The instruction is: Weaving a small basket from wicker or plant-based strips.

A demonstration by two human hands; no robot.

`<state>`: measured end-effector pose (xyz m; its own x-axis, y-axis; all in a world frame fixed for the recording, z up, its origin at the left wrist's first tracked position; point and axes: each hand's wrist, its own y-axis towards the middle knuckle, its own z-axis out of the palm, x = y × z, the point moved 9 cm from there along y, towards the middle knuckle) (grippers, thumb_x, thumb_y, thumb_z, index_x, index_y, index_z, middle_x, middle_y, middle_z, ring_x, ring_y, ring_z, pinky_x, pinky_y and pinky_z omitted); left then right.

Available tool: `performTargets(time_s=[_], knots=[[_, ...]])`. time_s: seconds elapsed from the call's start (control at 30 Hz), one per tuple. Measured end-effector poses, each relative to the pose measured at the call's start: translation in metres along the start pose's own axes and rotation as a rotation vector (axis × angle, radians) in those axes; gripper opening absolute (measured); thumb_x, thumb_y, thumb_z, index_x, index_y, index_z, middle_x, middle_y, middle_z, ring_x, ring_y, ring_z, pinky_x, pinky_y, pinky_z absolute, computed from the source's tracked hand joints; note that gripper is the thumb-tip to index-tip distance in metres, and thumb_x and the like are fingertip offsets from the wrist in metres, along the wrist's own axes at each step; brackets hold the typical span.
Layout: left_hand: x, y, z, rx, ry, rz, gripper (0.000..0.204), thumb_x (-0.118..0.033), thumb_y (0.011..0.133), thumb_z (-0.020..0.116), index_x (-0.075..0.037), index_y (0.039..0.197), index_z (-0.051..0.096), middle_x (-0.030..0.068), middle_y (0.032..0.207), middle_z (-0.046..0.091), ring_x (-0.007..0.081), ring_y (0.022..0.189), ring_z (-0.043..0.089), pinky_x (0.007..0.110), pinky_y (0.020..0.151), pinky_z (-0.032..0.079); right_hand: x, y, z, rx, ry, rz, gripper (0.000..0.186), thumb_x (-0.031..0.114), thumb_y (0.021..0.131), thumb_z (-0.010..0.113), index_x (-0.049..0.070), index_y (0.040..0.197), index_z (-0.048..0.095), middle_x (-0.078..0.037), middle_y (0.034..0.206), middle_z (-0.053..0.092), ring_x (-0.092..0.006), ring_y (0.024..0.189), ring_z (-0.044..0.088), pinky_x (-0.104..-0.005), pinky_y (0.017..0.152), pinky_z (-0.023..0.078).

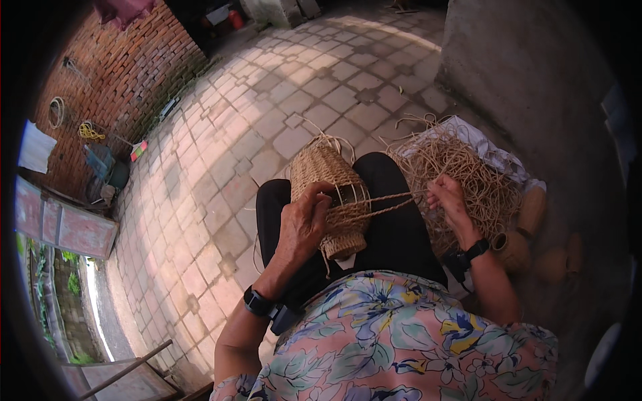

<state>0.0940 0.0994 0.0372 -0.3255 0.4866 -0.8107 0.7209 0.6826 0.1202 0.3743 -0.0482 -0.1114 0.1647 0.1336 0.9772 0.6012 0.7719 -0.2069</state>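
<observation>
A tan woven basket (314, 166), shaped like a vase, lies across my lap with its narrow end toward me. Bare upright ribs show in a gap in its weave. My left hand (302, 224) grips the basket's side near that gap, fingers curled over it. Out to the right, my right hand (447, 199) is closed in a pinch on a twisted straw cord (391, 202). Two strands of the cord run taut from the basket to those fingers. Loose cord ends stick out at the basket's far end.
A large heap of loose straw cord (468, 174) lies on a white sack (505, 157) at my right. Beside it stand several small woven pieces (511, 250). Paving tiles (221, 180) cover the ground. A brick wall (127, 73) rises at the left, a grey wall (528, 73) at the right.
</observation>
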Motion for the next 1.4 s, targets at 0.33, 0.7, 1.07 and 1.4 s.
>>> performTargets(time_s=[0.33, 0.7, 1.07, 1.4], knots=[[0.019, 0.005, 0.034, 0.195, -0.343, -0.228, 0.029, -0.011, 0.092, 0.050, -0.003, 0.120, 0.046, 0.0129, 0.092, 0.059, 0.0177, 0.077, 0.064, 0.028, 0.065, 0.054, 0.055, -0.010, 0.111, 0.450, 0.304, 0.127, 0.015, 0.015, 0.085, 0.067, 0.006, 0.086, 0.054, -0.003, 0.077, 0.061, -0.0093, 0.062, 0.060, -0.0228, 0.051, 0.051], [0.037, -0.012, 0.025, -0.054, -0.603, -0.246, 0.030, -0.015, 0.090, 0.054, -0.005, 0.117, 0.046, 0.0100, 0.087, 0.060, 0.0142, 0.075, 0.064, 0.026, 0.066, 0.053, 0.099, -0.024, 0.189, 0.086, -0.838, -0.588, 0.029, 0.010, 0.069, 0.069, 0.005, 0.088, 0.048, -0.013, 0.074, 0.062, -0.0346, 0.074, 0.064, -0.0442, 0.063, 0.049], [0.047, -0.018, 0.014, -0.026, -0.577, -0.288, 0.030, -0.020, 0.092, 0.052, -0.007, 0.118, 0.044, 0.0108, 0.094, 0.058, 0.0154, 0.074, 0.062, 0.026, 0.068, 0.051, 0.082, -0.020, 0.091, -0.026, -0.614, -0.405, 0.010, 0.007, 0.075, 0.065, 0.003, 0.083, 0.062, -0.010, 0.070, 0.064, -0.0188, 0.064, 0.063, -0.0311, 0.058, 0.049], [-0.018, 0.008, 0.003, -0.092, 0.146, 0.142, 0.024, -0.007, 0.089, 0.052, -0.006, 0.112, 0.053, 0.0106, 0.080, 0.065, 0.0166, 0.064, 0.062, 0.030, 0.062, 0.050, -0.008, -0.017, 0.027, 0.018, 0.069, 0.129, 0.014, 0.015, 0.085, 0.063, 0.006, 0.081, 0.054, -0.003, 0.071, 0.058, -0.0088, 0.055, 0.055, -0.0223, 0.048, 0.048]])
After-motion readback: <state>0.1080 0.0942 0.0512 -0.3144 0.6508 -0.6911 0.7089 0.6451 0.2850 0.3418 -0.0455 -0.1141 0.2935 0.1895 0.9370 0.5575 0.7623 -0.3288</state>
